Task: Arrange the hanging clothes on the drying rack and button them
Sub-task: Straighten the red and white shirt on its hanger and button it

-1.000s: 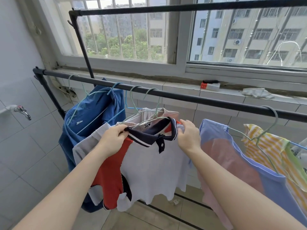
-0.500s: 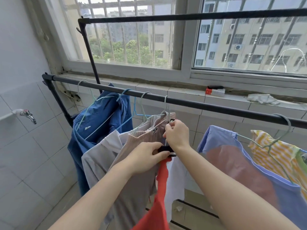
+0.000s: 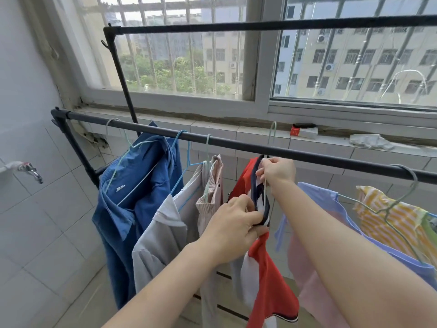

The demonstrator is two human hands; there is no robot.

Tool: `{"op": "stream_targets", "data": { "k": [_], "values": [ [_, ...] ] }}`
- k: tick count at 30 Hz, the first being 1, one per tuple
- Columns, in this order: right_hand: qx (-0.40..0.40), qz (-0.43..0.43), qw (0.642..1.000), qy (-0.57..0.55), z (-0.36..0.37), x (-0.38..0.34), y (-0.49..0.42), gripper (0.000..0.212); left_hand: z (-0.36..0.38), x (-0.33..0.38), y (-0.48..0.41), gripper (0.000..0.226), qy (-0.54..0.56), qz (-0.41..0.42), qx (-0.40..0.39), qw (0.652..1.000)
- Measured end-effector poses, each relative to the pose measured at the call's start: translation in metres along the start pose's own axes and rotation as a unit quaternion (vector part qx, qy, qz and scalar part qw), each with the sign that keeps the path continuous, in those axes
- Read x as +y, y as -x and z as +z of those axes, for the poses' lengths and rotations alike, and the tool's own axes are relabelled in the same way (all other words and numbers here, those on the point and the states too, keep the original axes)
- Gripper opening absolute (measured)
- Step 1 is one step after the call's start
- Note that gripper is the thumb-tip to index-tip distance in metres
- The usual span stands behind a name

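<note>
Both arms reach forward, forearms bare.

Left hand (image 3: 236,223): lower of the two, knuckles up, fingers curled and clamped on the navy collar (image 3: 266,209) of the red-and-white polo (image 3: 269,280). The polo's body hangs straight down from this grip.

Right hand (image 3: 276,171): up and to the right of the left grip, just under the rail (image 3: 236,145). Its fingers are closed in a pinch on the thin wire of the polo's hanger (image 3: 272,132), at the top of the collar. The hanger's hook rises above the pinch and over the rail.

Count on the rail: six garments plainly seen.
- Three to the left of the grips: beige top (image 3: 210,192) nearest, then grey shirt (image 3: 160,233), then blue shirt (image 3: 132,192) farthest.
- One in the grips: the polo.
- Two to the right: lilac shirt (image 3: 319,233) just under the right forearm, striped top (image 3: 390,216) beyond it.
- A green edge shows at the far right; cannot tell what it is.

Hooks visible on the rail: five. Bars: two, the rail and an upper bar (image 3: 260,26) well above the hands.

Beyond the grips, on the sill (image 3: 260,136): one red-and-white box (image 3: 303,131) and one rag (image 3: 371,140). Far left, on the tiled wall: one tap (image 3: 30,170).
</note>
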State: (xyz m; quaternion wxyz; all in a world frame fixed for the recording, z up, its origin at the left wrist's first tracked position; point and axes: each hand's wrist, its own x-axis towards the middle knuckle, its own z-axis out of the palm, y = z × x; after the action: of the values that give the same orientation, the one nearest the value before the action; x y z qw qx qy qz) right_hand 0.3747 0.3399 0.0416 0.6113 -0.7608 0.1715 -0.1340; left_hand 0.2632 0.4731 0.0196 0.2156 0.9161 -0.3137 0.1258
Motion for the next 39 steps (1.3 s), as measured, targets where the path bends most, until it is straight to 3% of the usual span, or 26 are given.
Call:
{"op": "stream_targets", "data": {
  "k": [4,7,11,13,16,18,22,32,36,39],
  "values": [
    [-0.048,0.034,0.997,0.045,0.004,0.029,-0.004,0.02,0.016,-0.007,0.004,0.033,-0.054,-0.038,-0.096,0.993],
    [-0.081,0.046,0.994,0.063,0.006,0.053,0.009,0.015,0.029,-0.014,0.009,0.032,-0.035,-0.076,-0.159,0.984],
    [-0.102,0.038,0.991,0.08,-0.003,0.073,0.039,0.025,0.037,-0.026,-0.001,0.025,0.108,-0.206,-0.085,0.969],
    [-0.107,0.025,0.99,0.091,-0.009,0.076,0.057,0.032,0.04,-0.03,-0.016,0.026,0.119,-0.257,-0.042,0.958],
    [-0.087,-0.039,0.983,0.157,-0.02,0.076,0.083,0.043,0.05,-0.033,-0.036,0.043,0.119,-0.288,-0.054,0.949],
    [-0.063,-0.077,0.976,0.193,-0.029,0.078,0.096,0.045,0.06,-0.031,-0.043,0.042,0.115,-0.285,-0.086,0.948],
    [-0.042,-0.131,0.97,0.201,-0.043,0.085,0.108,0.041,0.074,-0.025,-0.051,0.006,0.111,-0.25,-0.081,0.958],
    [-0.012,-0.138,0.952,0.274,-0.074,0.096,0.095,0.044,0.09,-0.023,-0.07,0.033,0.142,-0.242,-0.077,0.957],
    [-0.017,-0.135,0.929,0.344,-0.075,0.092,0.09,0.043,0.086,-0.023,-0.067,0.033,0.132,-0.225,-0.082,0.962],
    [-0.016,-0.095,0.925,0.368,-0.074,0.088,0.083,0.03,0.083,-0.027,-0.064,0.028,0.096,-0.217,-0.079,0.968]
  ]
}}
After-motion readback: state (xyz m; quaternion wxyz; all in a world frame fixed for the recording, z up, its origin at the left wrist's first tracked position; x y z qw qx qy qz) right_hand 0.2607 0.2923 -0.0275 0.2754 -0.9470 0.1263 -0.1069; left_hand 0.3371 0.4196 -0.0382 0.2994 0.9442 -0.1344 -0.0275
